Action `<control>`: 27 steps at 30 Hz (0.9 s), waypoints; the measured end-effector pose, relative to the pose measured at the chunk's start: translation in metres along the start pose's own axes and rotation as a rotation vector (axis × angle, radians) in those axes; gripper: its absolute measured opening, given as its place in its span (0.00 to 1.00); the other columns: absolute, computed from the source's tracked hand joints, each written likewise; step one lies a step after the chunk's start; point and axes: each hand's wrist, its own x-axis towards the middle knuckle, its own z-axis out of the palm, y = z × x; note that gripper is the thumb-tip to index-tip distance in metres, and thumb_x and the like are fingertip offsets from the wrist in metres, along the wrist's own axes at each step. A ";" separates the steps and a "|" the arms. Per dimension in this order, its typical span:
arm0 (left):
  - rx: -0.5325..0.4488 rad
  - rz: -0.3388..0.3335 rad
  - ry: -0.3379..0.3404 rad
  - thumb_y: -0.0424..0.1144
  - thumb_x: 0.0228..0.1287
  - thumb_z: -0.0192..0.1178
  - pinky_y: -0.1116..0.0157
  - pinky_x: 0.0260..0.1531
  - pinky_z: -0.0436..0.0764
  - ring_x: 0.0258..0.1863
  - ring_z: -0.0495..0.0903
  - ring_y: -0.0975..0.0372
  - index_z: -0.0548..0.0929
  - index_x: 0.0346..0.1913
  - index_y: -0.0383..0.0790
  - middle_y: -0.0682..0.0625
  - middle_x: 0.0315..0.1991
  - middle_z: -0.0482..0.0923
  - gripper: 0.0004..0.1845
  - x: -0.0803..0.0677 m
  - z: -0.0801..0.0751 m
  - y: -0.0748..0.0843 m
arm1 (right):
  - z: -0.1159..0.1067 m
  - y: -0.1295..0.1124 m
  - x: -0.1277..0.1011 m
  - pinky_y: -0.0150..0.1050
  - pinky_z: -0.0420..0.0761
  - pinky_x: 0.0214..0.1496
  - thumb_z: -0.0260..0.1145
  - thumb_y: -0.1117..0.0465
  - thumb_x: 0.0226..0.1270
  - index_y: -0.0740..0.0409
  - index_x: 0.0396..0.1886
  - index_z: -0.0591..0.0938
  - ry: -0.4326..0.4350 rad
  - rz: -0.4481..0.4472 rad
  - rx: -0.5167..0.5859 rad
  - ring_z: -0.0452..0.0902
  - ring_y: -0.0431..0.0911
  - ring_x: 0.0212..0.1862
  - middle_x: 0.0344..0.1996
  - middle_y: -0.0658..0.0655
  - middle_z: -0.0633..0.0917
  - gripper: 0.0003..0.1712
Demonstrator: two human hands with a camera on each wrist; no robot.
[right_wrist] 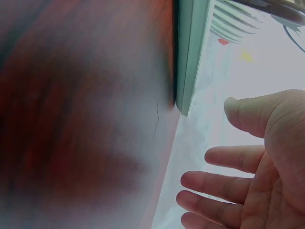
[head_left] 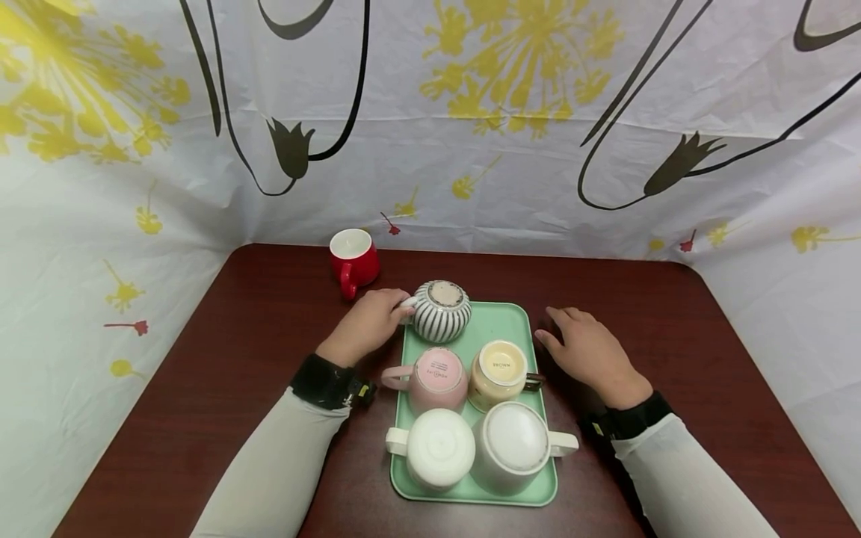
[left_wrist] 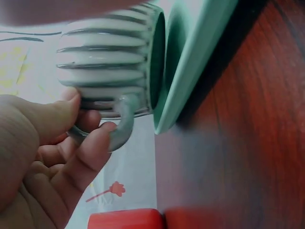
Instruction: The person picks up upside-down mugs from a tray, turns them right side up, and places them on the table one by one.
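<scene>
My left hand (head_left: 368, 323) pinches the handle of a white mug with dark stripes (head_left: 442, 312). That mug is upside down at the far left corner of a green tray (head_left: 501, 317). In the left wrist view, the handle (left_wrist: 125, 125) sits between thumb and fingers, and the rim is close to the tray; contact is unclear. Nearer on the tray stand a pink mug (head_left: 437, 379), a yellow mug (head_left: 499, 373) with a dark handle, and two white mugs (head_left: 440, 448) (head_left: 516, 437), all upside down. My right hand (head_left: 592, 351), fingers extended, holds nothing just right of the tray.
A red mug (head_left: 356, 261) stands upright at the table's back edge, left of the tray. The dark wooden table (head_left: 222, 388) extends on both sides. A patterned white cloth (head_left: 397, 134) hangs behind it.
</scene>
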 end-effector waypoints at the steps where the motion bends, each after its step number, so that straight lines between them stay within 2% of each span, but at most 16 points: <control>1: -0.017 -0.009 0.007 0.44 0.75 0.62 0.57 0.50 0.83 0.43 0.79 0.56 0.83 0.52 0.43 0.48 0.41 0.83 0.11 0.000 0.000 0.000 | 0.000 0.000 0.000 0.68 0.71 0.69 0.59 0.49 0.81 0.67 0.76 0.68 0.001 0.000 0.000 0.67 0.70 0.72 0.70 0.74 0.72 0.35; 3: -0.069 -0.030 0.024 0.44 0.76 0.61 0.57 0.50 0.84 0.44 0.79 0.56 0.83 0.55 0.43 0.48 0.43 0.84 0.12 0.001 0.001 -0.002 | 0.001 0.000 0.000 0.68 0.71 0.69 0.59 0.49 0.81 0.67 0.76 0.68 0.001 -0.002 -0.001 0.67 0.70 0.72 0.70 0.74 0.72 0.35; 7: -0.243 -0.094 0.053 0.45 0.76 0.61 0.58 0.46 0.85 0.42 0.81 0.56 0.82 0.59 0.47 0.48 0.42 0.84 0.14 0.000 0.002 -0.004 | 0.001 0.001 0.000 0.68 0.71 0.69 0.59 0.50 0.80 0.67 0.76 0.68 0.003 -0.005 0.001 0.67 0.70 0.72 0.70 0.74 0.73 0.35; 10: -0.410 -0.120 0.070 0.45 0.78 0.59 0.60 0.44 0.85 0.38 0.83 0.57 0.83 0.60 0.46 0.47 0.42 0.86 0.15 0.000 0.000 -0.003 | 0.001 0.001 0.000 0.68 0.71 0.69 0.59 0.50 0.80 0.67 0.76 0.68 0.000 -0.005 0.001 0.67 0.70 0.72 0.70 0.74 0.73 0.35; 13: -0.601 -0.121 0.072 0.44 0.79 0.58 0.62 0.45 0.85 0.37 0.84 0.58 0.83 0.62 0.41 0.43 0.45 0.87 0.17 0.000 -0.002 0.001 | 0.001 0.000 0.000 0.68 0.71 0.69 0.59 0.49 0.81 0.67 0.76 0.68 -0.002 -0.004 0.000 0.67 0.70 0.71 0.70 0.74 0.73 0.35; 16: -0.819 -0.132 0.058 0.41 0.80 0.56 0.66 0.45 0.85 0.36 0.84 0.59 0.81 0.63 0.34 0.43 0.44 0.87 0.18 -0.002 -0.003 0.008 | 0.001 0.000 0.000 0.68 0.71 0.69 0.59 0.50 0.80 0.67 0.76 0.69 -0.001 -0.002 0.003 0.68 0.70 0.71 0.70 0.74 0.73 0.35; 19: -1.069 -0.153 0.026 0.38 0.81 0.54 0.71 0.42 0.84 0.35 0.82 0.61 0.81 0.61 0.31 0.48 0.40 0.85 0.16 -0.004 -0.003 0.013 | 0.001 0.000 -0.001 0.68 0.71 0.69 0.60 0.50 0.80 0.67 0.75 0.69 -0.002 -0.003 0.006 0.68 0.70 0.71 0.70 0.74 0.73 0.34; 22: -1.361 -0.171 -0.035 0.35 0.83 0.49 0.75 0.39 0.83 0.35 0.81 0.64 0.83 0.51 0.35 0.52 0.37 0.82 0.12 -0.005 -0.003 0.016 | 0.002 0.001 -0.001 0.67 0.72 0.69 0.59 0.50 0.80 0.67 0.75 0.69 -0.005 -0.004 0.007 0.68 0.70 0.71 0.70 0.74 0.73 0.35; 25: -1.638 -0.196 -0.116 0.34 0.84 0.43 0.77 0.37 0.83 0.35 0.81 0.66 0.83 0.42 0.41 0.52 0.36 0.80 0.17 -0.004 -0.003 0.017 | 0.002 0.001 -0.001 0.67 0.72 0.69 0.59 0.50 0.80 0.67 0.76 0.69 -0.005 -0.006 0.007 0.68 0.70 0.72 0.70 0.74 0.73 0.34; 27: -1.786 -0.213 -0.166 0.35 0.85 0.41 0.77 0.36 0.83 0.35 0.83 0.64 0.83 0.40 0.41 0.51 0.36 0.79 0.19 -0.003 -0.003 0.016 | 0.001 0.001 0.000 0.67 0.72 0.69 0.59 0.49 0.80 0.67 0.76 0.69 -0.003 -0.005 0.009 0.68 0.70 0.72 0.70 0.74 0.73 0.34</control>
